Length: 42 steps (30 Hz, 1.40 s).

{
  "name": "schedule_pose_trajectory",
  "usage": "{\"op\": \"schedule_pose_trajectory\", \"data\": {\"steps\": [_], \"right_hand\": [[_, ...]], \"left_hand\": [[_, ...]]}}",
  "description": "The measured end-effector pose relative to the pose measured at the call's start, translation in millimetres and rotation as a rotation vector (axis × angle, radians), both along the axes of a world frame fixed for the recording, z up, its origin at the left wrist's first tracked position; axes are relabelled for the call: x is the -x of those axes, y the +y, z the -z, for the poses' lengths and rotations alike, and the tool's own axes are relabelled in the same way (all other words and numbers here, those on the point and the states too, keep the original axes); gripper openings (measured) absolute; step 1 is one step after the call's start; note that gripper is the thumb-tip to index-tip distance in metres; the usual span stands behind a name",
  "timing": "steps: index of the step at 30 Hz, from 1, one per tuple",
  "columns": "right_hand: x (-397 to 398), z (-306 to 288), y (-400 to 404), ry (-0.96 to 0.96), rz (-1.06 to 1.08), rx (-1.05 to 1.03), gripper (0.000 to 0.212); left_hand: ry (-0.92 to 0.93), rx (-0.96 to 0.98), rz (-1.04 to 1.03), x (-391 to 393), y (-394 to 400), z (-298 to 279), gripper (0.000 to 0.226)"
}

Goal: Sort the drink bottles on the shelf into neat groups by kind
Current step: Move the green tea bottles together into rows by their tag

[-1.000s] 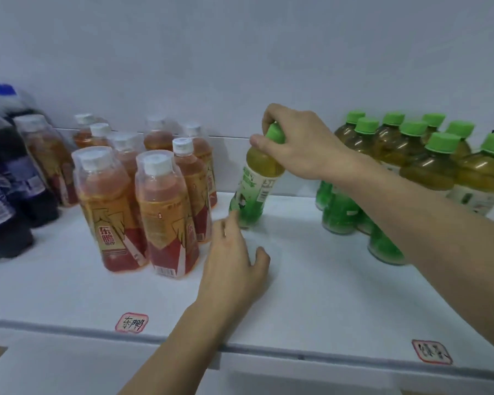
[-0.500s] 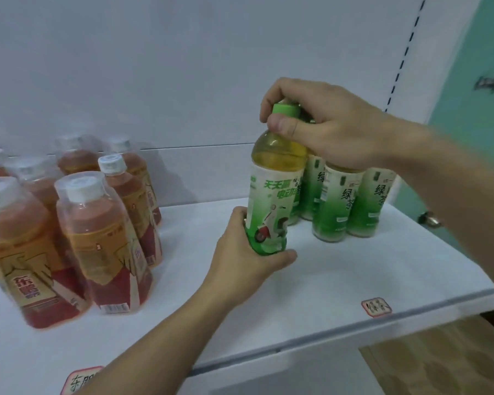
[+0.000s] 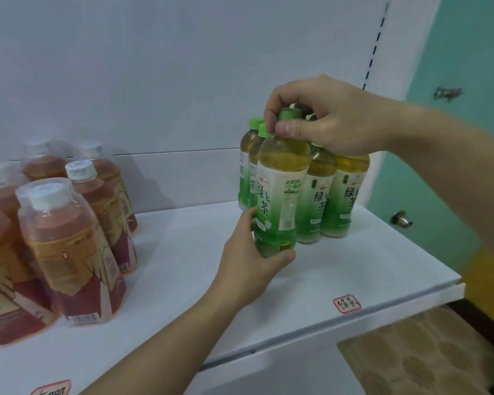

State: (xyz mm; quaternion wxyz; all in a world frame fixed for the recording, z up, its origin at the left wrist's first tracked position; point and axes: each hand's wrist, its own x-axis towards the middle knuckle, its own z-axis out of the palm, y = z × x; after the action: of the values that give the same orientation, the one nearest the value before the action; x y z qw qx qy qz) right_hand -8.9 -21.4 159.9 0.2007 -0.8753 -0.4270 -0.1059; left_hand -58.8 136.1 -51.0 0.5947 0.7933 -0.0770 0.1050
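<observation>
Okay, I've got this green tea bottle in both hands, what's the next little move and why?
Probably set the bottle down upright against the green tea group and let go. Your right hand pinches its cap, your left hand cups its base, and it already sits just in front of its own kind.

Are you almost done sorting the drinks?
Nearly, as far as I can see. The red bottles already stand grouped. The left hand and right hand hold one green bottle at the green group. Left: letting go.
</observation>
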Motion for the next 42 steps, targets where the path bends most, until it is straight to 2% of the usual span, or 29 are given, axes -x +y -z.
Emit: {"op": "schedule_pose_trajectory", "data": {"steps": [6, 11, 15, 25, 32, 36, 39, 42], "right_hand": [[-18.4, 0.5, 1.6, -0.099, 0.054, 0.067, 0.003], [-29.6, -0.3, 2.2, -0.172, -0.03, 0.206, 0.005], [-39.1, 4.4, 2.8, -0.151, -0.052, 0.306, 0.009], [-63.0, 14.6, -8.2, -0.142, -0.054, 0.365, 0.011], [-69.6, 17.8, -7.4, -0.164, -0.109, 0.331, 0.007], [-65.2, 17.4, -10.0, -0.14, -0.106, 0.334, 0.014], [-61.5, 21.4, -22.2, -0.171, -0.104, 0.225, 0.027], [-58.1, 32.5, -52.0, -0.287, -0.072, -0.134, 0.033]], "left_hand": [[0.099, 0.082, 0.009, -7.5, 2.4, -0.6, 0.074], [0.076, -0.114, -0.152, -20.2, -3.1, -1.0, 0.076], [0.041, -0.251, -0.236, -35.0, -9.7, 4.8, 0.073], [0.095, -0.315, -0.319, -58.4, -18.4, 13.9, 0.077], [0.073, -0.335, -0.311, -58.1, -19.7, 18.0, 0.078], [0.069, -0.351, -0.31, -55.4, -20.0, 17.4, 0.08], [0.081, -0.392, -0.328, -54.3, -21.5, 16.5, 0.08], [0.094, -0.42, -0.336, -53.1, -22.0, 16.5, 0.087]]}}
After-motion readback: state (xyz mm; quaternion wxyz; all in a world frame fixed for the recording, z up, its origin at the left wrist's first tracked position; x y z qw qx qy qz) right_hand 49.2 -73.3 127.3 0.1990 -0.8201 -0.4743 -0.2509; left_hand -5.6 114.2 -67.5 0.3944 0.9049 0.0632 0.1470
